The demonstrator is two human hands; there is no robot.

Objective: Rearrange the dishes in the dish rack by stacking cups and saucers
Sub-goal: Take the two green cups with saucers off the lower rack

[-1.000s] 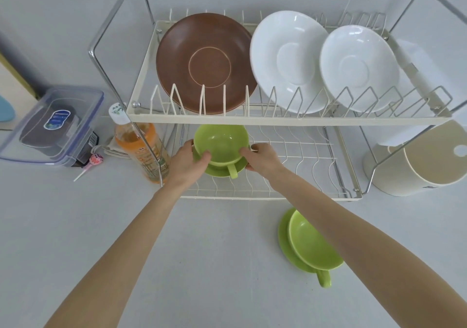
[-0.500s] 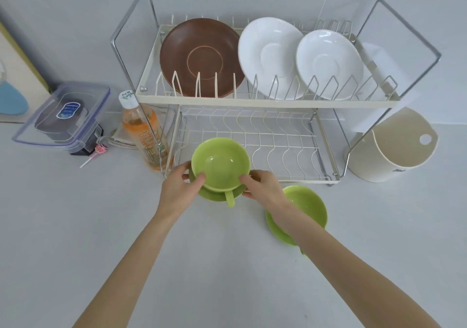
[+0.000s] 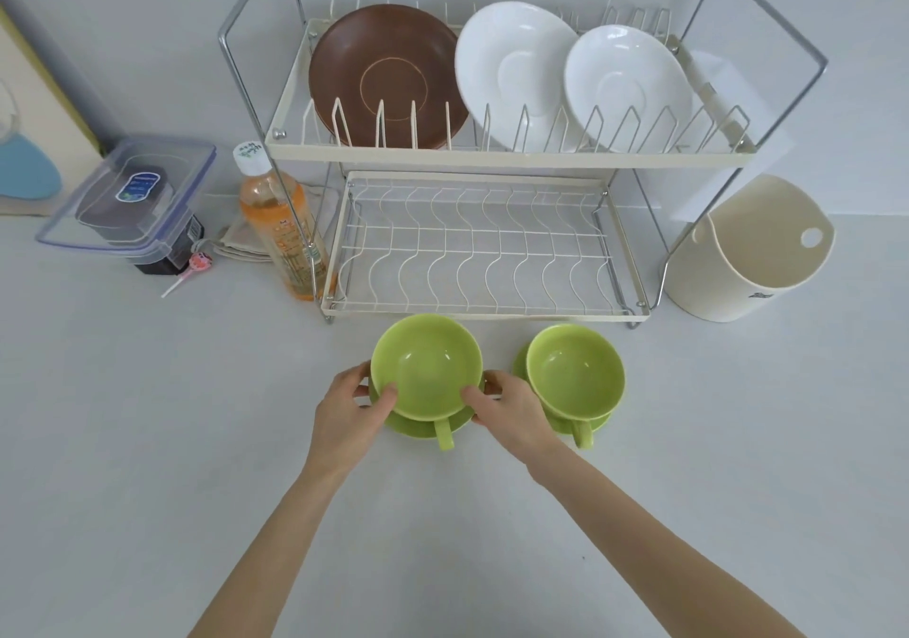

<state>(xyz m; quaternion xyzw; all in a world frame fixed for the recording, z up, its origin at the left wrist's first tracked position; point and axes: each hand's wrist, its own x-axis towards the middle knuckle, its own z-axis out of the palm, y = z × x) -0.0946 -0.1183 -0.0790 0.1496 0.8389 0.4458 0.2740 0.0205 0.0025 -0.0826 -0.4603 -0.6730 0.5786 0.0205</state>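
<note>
Fingers (image 3: 388, 394) partly hidden under green cup (image 3: 426, 367)

pale counter (image 3: 147, 441), dish rack (image 3: 492, 158), two green saucers (image 3: 560, 423), bottle (image 3: 280, 229), cream holder (image 3: 738, 254)

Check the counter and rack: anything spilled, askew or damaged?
Nothing spilled or broken. Both green cups sit upright on their saucers in front of the rack; both hands hold the left set. Three plates stand in the top tier.

An orange drink bottle (image 3: 278, 224), a lidded plastic container (image 3: 129, 195) and a lollipop (image 3: 196, 264) sit left.
</note>
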